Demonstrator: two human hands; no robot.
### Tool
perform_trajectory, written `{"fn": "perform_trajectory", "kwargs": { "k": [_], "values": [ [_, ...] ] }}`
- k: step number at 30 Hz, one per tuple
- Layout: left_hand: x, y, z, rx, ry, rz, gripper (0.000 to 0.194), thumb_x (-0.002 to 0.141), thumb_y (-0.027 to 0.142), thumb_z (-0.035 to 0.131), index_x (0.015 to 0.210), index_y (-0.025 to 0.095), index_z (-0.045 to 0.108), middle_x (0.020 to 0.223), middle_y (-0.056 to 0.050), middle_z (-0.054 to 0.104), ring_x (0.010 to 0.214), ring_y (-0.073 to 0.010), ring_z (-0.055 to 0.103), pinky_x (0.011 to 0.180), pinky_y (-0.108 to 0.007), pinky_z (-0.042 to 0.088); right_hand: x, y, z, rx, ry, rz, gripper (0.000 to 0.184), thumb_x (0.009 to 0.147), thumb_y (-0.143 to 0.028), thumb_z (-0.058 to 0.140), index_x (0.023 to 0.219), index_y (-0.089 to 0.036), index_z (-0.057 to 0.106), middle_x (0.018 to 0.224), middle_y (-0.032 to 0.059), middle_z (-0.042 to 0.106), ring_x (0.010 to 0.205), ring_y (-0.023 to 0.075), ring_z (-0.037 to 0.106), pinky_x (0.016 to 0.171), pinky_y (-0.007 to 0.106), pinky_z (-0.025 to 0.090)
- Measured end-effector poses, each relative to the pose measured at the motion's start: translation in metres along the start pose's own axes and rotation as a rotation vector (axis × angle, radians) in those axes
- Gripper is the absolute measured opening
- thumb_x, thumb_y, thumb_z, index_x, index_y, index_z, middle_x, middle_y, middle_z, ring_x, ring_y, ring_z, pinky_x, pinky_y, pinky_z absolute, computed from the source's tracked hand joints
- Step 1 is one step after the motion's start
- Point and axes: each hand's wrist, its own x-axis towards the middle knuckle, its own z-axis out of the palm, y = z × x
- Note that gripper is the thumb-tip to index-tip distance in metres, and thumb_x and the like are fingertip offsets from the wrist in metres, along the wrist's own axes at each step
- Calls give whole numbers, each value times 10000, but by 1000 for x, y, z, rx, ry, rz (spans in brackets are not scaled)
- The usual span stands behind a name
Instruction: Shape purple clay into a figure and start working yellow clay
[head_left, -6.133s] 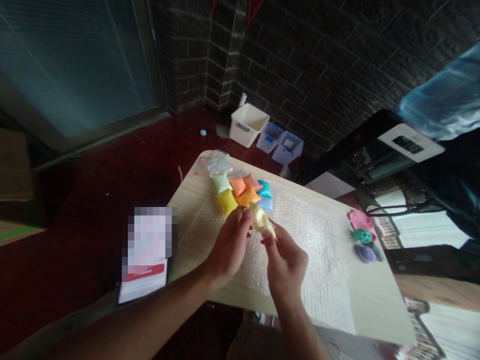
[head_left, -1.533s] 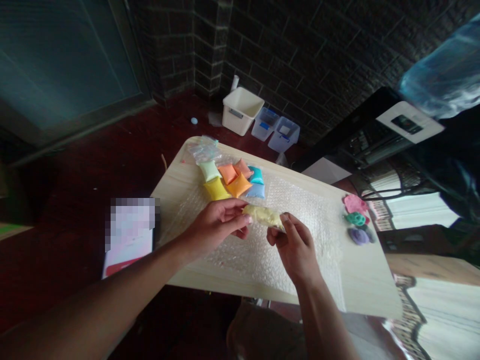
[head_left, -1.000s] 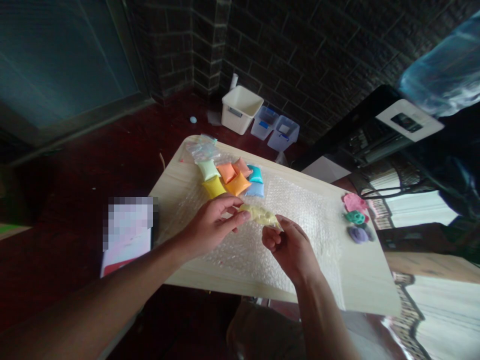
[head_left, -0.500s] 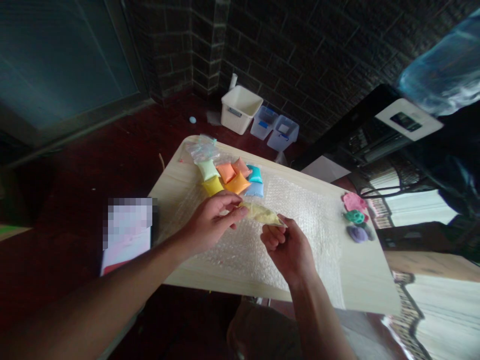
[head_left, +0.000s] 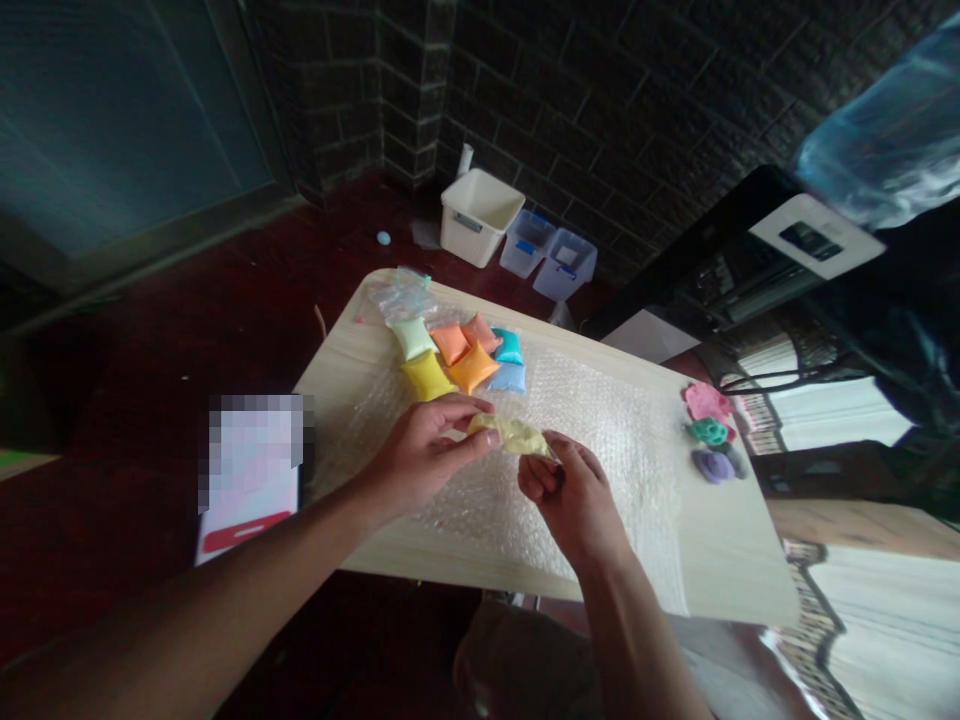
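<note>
Over the bubble wrap [head_left: 615, 440] I hold a pale yellow clay packet [head_left: 511, 435] between both hands, clear of the table. My left hand [head_left: 420, 450] closes on its left end, with the thumb in front and the fingers behind. At the right end, my right hand [head_left: 577, 500] pinches the packet's edge between thumb and curled fingers. Just beyond my left hand lie several pillow-shaped packets, among them a yellow packet [head_left: 427, 376], an orange packet [head_left: 474, 368], a pale green packet [head_left: 412, 339] and a light blue packet [head_left: 508, 377].
Clear plastic bags [head_left: 401, 295] lie at the table's far left corner. Pink [head_left: 706, 402], green [head_left: 708, 431] and purple [head_left: 713, 466] shaped pieces sit near the right edge. A lit screen [head_left: 251, 480] stands left of the table. A white basket [head_left: 480, 215] is on the floor behind.
The packet's right end has drawn in closer to my right fingers, and the packet looks shorter and more bunched. My left thumb has shifted slightly down along it.
</note>
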Motion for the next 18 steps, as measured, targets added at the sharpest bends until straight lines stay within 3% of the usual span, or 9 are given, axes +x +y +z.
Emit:
{"fn": "perform_trajectory", "kwargs": {
  "k": [8, 13, 18],
  "values": [
    [3, 2, -7, 52, 13, 71, 250, 893, 396, 781, 1039, 193, 794, 1151, -95, 697, 879, -176, 670, 624, -230, 542, 5, -4, 4, 174, 159, 74, 386, 751, -218, 798, 541, -213, 474, 523, -92, 302, 503, 83, 274, 468, 229, 310],
    [5, 6, -11, -7, 16, 48, 215, 874, 365, 784, 989, 184, 782, 1107, -84, 710, 835, -166, 672, 600, -233, 541, 5, -12, 2, 220, 144, 97, 356, 718, -189, 776, 536, -210, 471, 497, -93, 314, 487, 74, 275, 435, 200, 306],
    [7, 11, -13, -85, 6, 18, 176, 836, 315, 819, 947, 184, 779, 868, -27, 730, 680, -120, 611, 588, -219, 528, 6, -21, 0, 269, 123, 105, 340, 690, -175, 773, 527, -207, 476, 473, -94, 342, 467, 66, 310, 420, 192, 328]
  ]
}}
